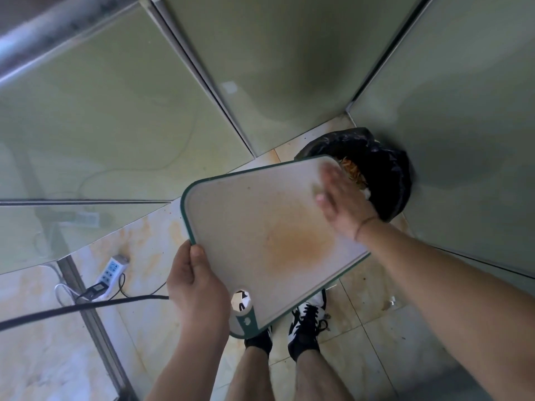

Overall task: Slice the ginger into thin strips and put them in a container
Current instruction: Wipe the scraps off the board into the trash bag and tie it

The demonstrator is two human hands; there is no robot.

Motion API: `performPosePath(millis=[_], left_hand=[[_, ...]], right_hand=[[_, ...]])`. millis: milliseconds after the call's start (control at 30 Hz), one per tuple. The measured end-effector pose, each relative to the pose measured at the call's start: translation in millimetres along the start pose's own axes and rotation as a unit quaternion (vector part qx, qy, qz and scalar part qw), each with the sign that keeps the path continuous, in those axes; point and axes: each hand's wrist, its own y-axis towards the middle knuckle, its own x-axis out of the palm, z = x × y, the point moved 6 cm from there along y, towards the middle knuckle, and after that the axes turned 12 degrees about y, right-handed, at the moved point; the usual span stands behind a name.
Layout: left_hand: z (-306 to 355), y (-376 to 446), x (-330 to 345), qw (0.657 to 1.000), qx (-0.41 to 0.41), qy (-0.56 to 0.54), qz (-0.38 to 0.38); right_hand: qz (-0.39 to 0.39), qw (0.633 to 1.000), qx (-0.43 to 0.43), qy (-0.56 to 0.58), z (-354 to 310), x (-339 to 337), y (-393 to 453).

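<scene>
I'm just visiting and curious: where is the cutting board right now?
In the head view the cutting board is held in mid-air at centre frame, its near corner gripped by the left hand, its far end tipped over the black-lined bin where the right hand sweeps.

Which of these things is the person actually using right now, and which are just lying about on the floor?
In use:
- cutting board, gripped by the left hand
- right hand, flat on the board's far end
- bin with black bag, scraps inside

Lying about:
- power strip
- black cable
</scene>
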Motion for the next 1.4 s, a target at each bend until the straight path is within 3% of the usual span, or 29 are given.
performPosePath(millis=[67, 100, 133, 233, 367, 467, 600, 667, 733, 800, 833, 867, 933, 1033, 1133, 1200, 1300, 1333, 1400], left_hand=[[-1, 1, -2, 1.000, -0.002, 0.003, 0.005], [-1, 2, -3, 1.000, -0.002, 0.003, 0.005], [-2, 3, -3, 1.000, -0.003, 0.005, 0.004], [-1, 4, 0, 1.000, -0.006, 0.010, -0.001], [5, 3, 7, 1.000, -0.003, -0.009, 0.006], [4, 6, 8, 1.000, -0.005, -0.018, 0.011], [4, 7, 5, 1.000, -0.012, 0.001, 0.001], [3, 9, 3, 1.000, -0.013, 0.003, 0.003], [1, 10, 0, 1.000, -0.018, 0.008, 0.007], [-2, 9, -1, 1.000, -0.024, 0.009, 0.011], [-2, 9, -1, 1.000, -0.026, 0.006, 0.013], [-4, 8, 0, 0.999, -0.029, 0.004, 0.014], [-7, 6, 4, 0.999, -0.035, -0.001, 0.014], [-4, 3, 12, 0.999, -0.028, -0.007, 0.013], [0, 1, 16, 0.999, -0.022, -0.048, 0.002], [3, 2, 15, 0.998, -0.007, -0.060, -0.011], [6, 3, 14, 0.999, 0.006, -0.044, -0.018], [7, 2, 15, 0.999, 0.006, -0.044, -0.020], [6, 1, 14, 0.999, 0.009, -0.037, -0.020]], right_hand=[[-0.019, 0.977, 0.212, 0.009, 63, -8, 6], [-0.022, 0.963, 0.268, 0.021, 73, -11, 5], [-0.009, 0.965, 0.260, 0.026, 66, -15, 5], [0.053, 0.997, 0.040, 0.046, -30, -28, -13], [0.035, 0.964, -0.235, 0.117, -168, -15, -75], [-0.001, 0.943, -0.307, 0.127, -197, 13, -98], [-0.001, 0.948, -0.309, 0.077, -143, 18, -82], [-0.009, 0.974, -0.218, 0.054, -72, 21, -58], [-0.019, 0.999, 0.021, 0.019, 26, 18, -35], [0.001, 0.966, 0.258, 0.019, 90, -2, -31], [0.024, 0.961, 0.273, 0.022, 92, -13, -27], [0.049, 0.974, 0.218, 0.034, 73, -22, -20], [0.058, 0.996, 0.006, 0.072, -7, -35, -17], [0.032, 0.965, -0.247, 0.086, -134, -31, -46], [-0.021, 0.926, -0.366, 0.093, -207, -9, -70], [-0.022, 0.915, -0.392, 0.088, -212, -2, -71], [-0.001, 0.930, -0.366, 0.036, -175, 0, -49], [0.010, 0.945, -0.325, 0.041, -152, -1, -35], [0.027, 0.985, -0.160, 0.053, -80, -4, -2]])
